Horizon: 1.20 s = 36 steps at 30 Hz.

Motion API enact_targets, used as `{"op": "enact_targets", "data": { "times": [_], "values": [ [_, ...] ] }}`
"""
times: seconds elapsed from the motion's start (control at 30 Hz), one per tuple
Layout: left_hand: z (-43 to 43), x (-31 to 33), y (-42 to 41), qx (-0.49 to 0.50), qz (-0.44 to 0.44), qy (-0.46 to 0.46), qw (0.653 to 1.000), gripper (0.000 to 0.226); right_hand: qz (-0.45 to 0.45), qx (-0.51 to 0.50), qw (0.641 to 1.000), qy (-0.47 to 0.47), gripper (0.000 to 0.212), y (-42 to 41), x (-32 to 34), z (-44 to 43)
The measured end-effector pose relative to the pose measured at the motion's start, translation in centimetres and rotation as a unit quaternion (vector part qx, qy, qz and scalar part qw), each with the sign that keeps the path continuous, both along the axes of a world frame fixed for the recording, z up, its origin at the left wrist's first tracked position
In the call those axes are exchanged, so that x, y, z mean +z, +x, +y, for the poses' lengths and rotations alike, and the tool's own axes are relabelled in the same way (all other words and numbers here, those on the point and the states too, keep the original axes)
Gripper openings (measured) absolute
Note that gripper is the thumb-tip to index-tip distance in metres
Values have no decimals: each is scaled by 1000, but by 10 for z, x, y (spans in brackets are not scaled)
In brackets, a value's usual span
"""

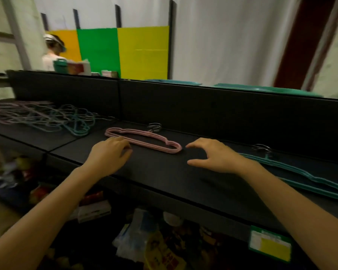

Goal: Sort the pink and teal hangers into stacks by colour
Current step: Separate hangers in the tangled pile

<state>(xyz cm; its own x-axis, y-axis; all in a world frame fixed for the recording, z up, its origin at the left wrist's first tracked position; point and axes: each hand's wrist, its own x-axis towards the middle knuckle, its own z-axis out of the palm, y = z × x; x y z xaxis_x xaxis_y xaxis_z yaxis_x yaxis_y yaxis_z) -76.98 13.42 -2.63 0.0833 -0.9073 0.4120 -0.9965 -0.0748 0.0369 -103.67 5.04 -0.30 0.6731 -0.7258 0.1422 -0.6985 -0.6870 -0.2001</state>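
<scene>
A small stack of pink hangers (144, 138) lies flat on the black shelf (164, 172), metal hooks toward the back wall. My left hand (109, 154) rests at its near left end with curled fingers touching the lowest bar; whether it grips is unclear. My right hand (213, 156) hovers just right of the stack's right end, fingers spread, holding nothing. A stack of teal hangers (304, 176) lies to the right, partly behind my right forearm. A tangled pile of mixed pink and teal hangers (43, 117) lies at the far left.
A black back panel (203, 106) closes the shelf behind the hangers. Teal trays (261, 89) show above it. Packaged goods (144, 240) fill the lower shelf. Another person (53, 53) stands at the back left before coloured panels.
</scene>
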Motion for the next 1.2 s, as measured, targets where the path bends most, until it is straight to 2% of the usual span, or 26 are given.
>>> {"op": "enact_targets", "data": {
  "times": [0.3,0.7,0.9,1.2],
  "values": [
    [82,-8,135,82,8,10,997,28,1,102,995,1,54,159,1,32],
    [143,-15,281,103,10,3,995,32,-34,94,995,30,48,336,-4,59],
    [143,-15,334,114,30,-17,993,33,-19,74,996,40,48,401,-5,46],
    [88,-14,423,81,31,-18,996,32,-14,-46,999,3,47,471,-9,-22]
  ]
}}
